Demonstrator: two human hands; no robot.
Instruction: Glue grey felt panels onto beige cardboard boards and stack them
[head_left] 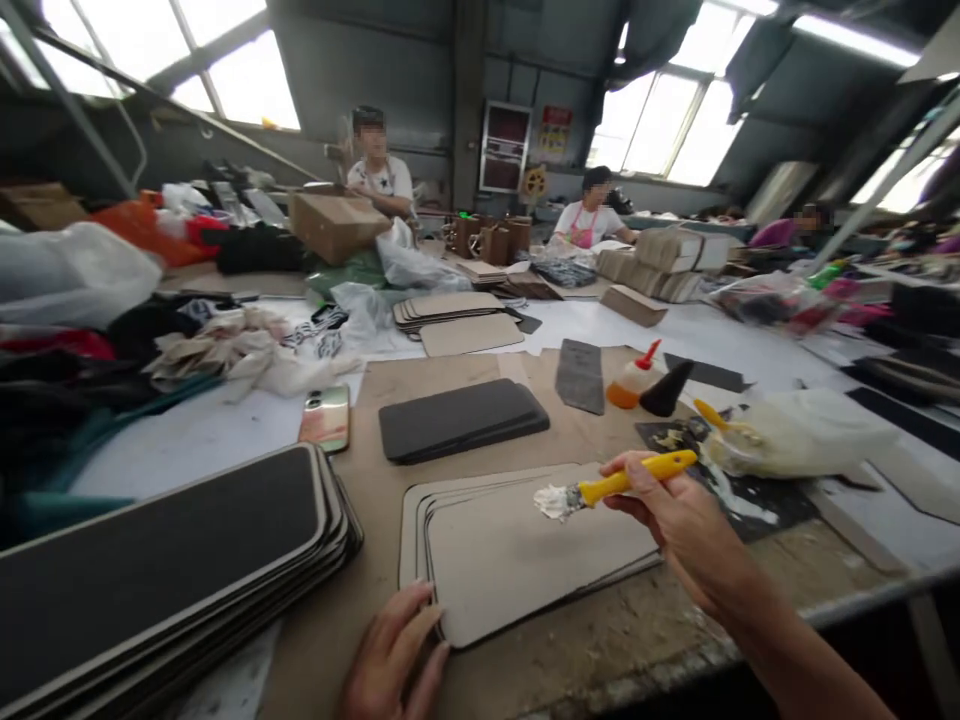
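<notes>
My right hand [679,515] grips a yellow-handled spreader [637,477] in its fingers. White paste [555,502] coats the working end, which hides the blade's shape. Below it lies a small stack of beige rounded-corner panels [517,560] with dark edges. My left hand [394,655] rests at the near left corner of these panels, fingers stretched out and touching the edge. Behind the stack are dark grey rounded panels [457,420]. To the right, a translucent plastic tub [817,430] lies on its side by a paste-smeared dark board [780,505].
A tall stack of black-faced panels [172,560] stands at left, beside a phone [326,418]. A red-tipped glue bottle [634,380] and a black cone [667,388] stand at right. Fabric scraps [217,350] and a cardboard box [334,225] lie farther back. Co-workers sit across the table.
</notes>
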